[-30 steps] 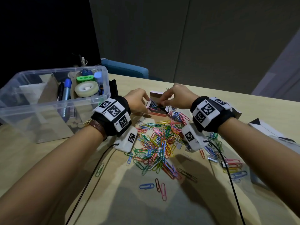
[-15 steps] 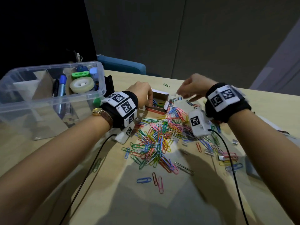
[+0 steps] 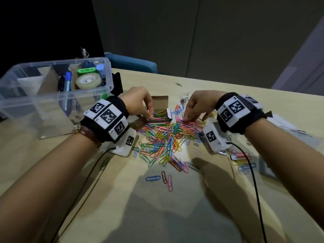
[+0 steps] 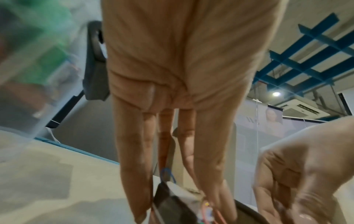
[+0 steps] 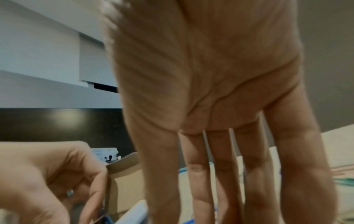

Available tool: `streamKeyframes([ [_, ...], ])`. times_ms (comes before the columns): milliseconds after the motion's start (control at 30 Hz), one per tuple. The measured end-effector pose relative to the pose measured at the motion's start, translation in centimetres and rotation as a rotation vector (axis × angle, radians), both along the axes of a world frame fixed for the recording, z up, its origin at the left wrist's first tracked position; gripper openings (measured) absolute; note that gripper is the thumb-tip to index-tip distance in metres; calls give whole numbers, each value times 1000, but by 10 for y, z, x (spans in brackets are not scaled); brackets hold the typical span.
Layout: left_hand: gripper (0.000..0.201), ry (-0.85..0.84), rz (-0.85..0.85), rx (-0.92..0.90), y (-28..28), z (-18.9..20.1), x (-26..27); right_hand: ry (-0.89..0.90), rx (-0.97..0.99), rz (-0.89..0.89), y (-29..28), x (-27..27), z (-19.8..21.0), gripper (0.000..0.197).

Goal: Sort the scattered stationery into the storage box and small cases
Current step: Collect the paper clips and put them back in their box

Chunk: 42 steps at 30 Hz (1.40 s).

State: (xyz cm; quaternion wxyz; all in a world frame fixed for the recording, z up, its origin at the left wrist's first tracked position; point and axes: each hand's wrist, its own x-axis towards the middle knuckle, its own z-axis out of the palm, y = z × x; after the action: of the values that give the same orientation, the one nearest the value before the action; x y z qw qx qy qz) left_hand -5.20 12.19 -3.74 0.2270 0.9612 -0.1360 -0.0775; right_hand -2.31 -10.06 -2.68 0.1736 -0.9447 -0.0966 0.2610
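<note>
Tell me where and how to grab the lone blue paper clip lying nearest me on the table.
Pinch the blue paper clip across its two long sides, coming straight down from above. It lies flat on the table, long axis left to right, apart from the pile and from the two clips on its right, so fingertips probably have room either side. Being thin wire, it may need tipping up.

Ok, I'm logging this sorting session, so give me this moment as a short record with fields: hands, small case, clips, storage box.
left hand: fingers at the near left edge of the small cardboard case, steadying it
right hand: fingertips down on the paper clip pile, just right of the case
small cardboard case: open, lid flap up, some clips inside
paper clip pile: mostly loose on the table
storage box: clear plastic, far left, holds tape roll, markers
</note>
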Motion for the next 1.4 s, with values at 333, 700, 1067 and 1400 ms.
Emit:
streamKeyframes([
  [333, 33, 166, -39, -197, 22, -8, -6, -254, -185, 119, 17, -24, -5, 25],
  [700, 20, 27, -28, 24, 1, -7, 3, -356, 255, 17, -13, -20, 27, 16],
  [1067, 43, 197, -27, -77, 20, -3, -2, -549, 512, 299, 48, -20, -5, 14],
  [1400, 42, 234, -35, -135, 22, -3, -1, -597, 124, 462, 61, -12, -13, 19],
])
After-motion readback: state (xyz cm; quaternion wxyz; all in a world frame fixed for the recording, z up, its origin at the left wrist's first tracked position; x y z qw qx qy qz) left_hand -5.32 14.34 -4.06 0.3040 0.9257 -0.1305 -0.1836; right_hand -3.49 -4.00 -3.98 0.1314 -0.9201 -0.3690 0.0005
